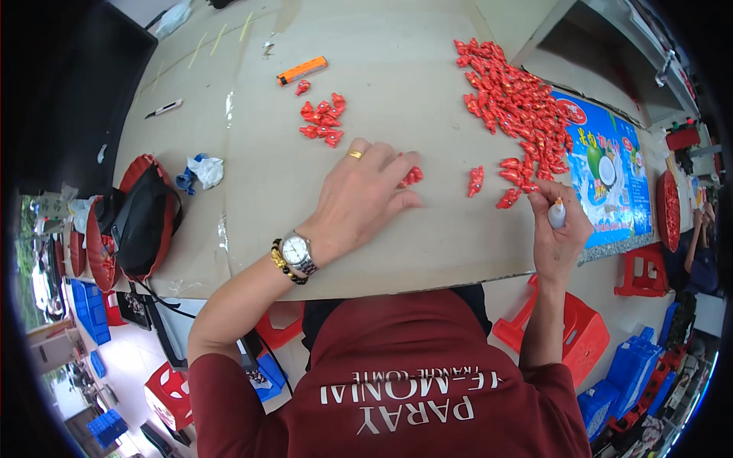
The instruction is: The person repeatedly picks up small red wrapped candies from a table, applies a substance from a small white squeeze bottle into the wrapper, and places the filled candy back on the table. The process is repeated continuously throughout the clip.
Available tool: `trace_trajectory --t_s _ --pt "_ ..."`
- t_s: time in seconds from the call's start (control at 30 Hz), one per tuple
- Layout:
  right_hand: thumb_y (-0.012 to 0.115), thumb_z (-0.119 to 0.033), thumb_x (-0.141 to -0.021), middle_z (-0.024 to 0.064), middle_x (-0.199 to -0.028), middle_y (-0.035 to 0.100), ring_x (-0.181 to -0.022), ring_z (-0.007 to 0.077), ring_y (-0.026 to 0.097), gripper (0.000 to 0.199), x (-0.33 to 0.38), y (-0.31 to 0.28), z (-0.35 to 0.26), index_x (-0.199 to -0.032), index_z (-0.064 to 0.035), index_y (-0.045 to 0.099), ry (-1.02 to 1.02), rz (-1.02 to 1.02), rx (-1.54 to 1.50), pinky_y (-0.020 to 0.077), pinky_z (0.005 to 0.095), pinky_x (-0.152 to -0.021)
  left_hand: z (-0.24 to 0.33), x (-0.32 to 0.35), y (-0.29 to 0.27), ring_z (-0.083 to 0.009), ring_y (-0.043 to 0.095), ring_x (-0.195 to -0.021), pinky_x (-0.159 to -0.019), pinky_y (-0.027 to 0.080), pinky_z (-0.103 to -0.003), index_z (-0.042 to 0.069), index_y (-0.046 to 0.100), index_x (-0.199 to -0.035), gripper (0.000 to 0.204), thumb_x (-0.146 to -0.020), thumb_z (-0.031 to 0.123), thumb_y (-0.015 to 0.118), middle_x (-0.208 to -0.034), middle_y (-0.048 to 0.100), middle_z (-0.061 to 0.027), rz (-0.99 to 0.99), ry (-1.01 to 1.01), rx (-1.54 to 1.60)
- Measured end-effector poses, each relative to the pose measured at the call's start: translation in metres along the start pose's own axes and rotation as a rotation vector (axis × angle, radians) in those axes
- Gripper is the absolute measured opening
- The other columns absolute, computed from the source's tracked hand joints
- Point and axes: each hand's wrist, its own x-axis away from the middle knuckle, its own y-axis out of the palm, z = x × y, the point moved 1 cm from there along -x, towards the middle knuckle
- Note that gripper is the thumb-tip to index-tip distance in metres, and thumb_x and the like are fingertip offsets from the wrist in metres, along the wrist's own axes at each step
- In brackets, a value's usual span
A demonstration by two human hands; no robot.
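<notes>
My left hand [360, 183] lies palm down on the table with its fingers apart. A small glossy red piece [413, 176] shows between its index finger and thumb, partly hidden by the fingers. My right hand [563, 229] is closed around a white pen-like tool [557, 214] with an orange tip. The thumb and index fingertips of that hand are at the lower edge of a large heap of the red pieces [508, 91]. One red piece [476, 182] lies alone between the hands. Farther left sits a smaller group of red pieces [324, 118].
An orange box cutter [302, 70] lies at the back, and a white pen [164, 108] is at the left. Crumpled wrapping [205, 170] is beside a black bag [145, 221] in a red basket. A blue printed sheet [611, 164] covers the right side. Red stools [569, 328] stand below.
</notes>
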Motion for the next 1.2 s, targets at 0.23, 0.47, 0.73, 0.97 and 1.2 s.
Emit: trace_trajectory --t_s 0.23,0.47,0.73,0.97,1.2 --pt "0.071 -0.004 -0.079 0.0093 -0.081 0.066 -0.071 0.0163 0.062 0.014 -0.002 0.005 -0.012 -0.092 -0.0010 0.065 0.018 -0.029 -0.065 0.0475 0.0272 -0.064 -0.081 -0.020 -0.027 -0.0344 0.051 -0.099 -0.081 0.043 -0.044 0.005 0.059 -0.113 0.030 -0.089 0.024 0.056 -0.103 0.059 -0.0125 0.359 -0.158 -0.356" --pt "0.070 -0.003 -0.079 0.0079 -0.081 0.066 -0.070 0.0142 0.062 0.013 0.006 0.003 -0.010 -0.091 -0.0010 0.066 0.029 -0.032 -0.068 0.0485 0.0253 -0.064 -0.114 -0.030 -0.018 -0.0241 0.048 -0.100 -0.083 0.038 -0.040 0.011 0.062 -0.113 0.032 -0.091 0.032 0.051 -0.094 0.059 -0.0040 0.098 -0.096 -0.132" --pt "0.071 -0.002 -0.079 0.0071 -0.080 0.066 -0.069 0.0120 0.061 0.013 0.011 0.002 -0.018 -0.091 0.0000 0.066 0.066 -0.047 -0.149 0.0485 0.0239 -0.064 -0.080 0.005 -0.027 -0.0243 0.046 -0.098 -0.084 0.037 -0.037 0.014 0.067 -0.107 0.030 -0.078 0.020 0.067 -0.098 0.060 -0.0009 0.016 -0.086 -0.142" --pt "0.070 -0.002 -0.079 0.0067 -0.079 0.065 -0.067 0.0117 0.059 0.012 0.014 0.015 -0.029 -0.089 0.0008 0.065 0.058 -0.115 -0.233 0.0471 0.0232 -0.062 -0.040 0.054 -0.031 -0.0308 0.047 -0.107 -0.090 0.039 -0.042 0.014 0.064 -0.116 0.048 -0.069 0.009 0.073 -0.112 0.055 -0.0135 0.099 -0.117 0.084" --pt "0.070 -0.002 -0.079 0.0036 -0.076 0.061 -0.062 0.0077 0.054 0.014 0.018 0.022 -0.034 -0.092 -0.0001 0.064 0.196 -0.206 -0.409 0.0422 0.0201 -0.054 -0.023 0.084 -0.051 -0.0319 0.047 -0.104 -0.087 0.041 -0.040 0.005 0.059 -0.111 0.049 -0.064 0.001 0.070 -0.108 0.056 -0.0139 0.288 -0.351 0.043"
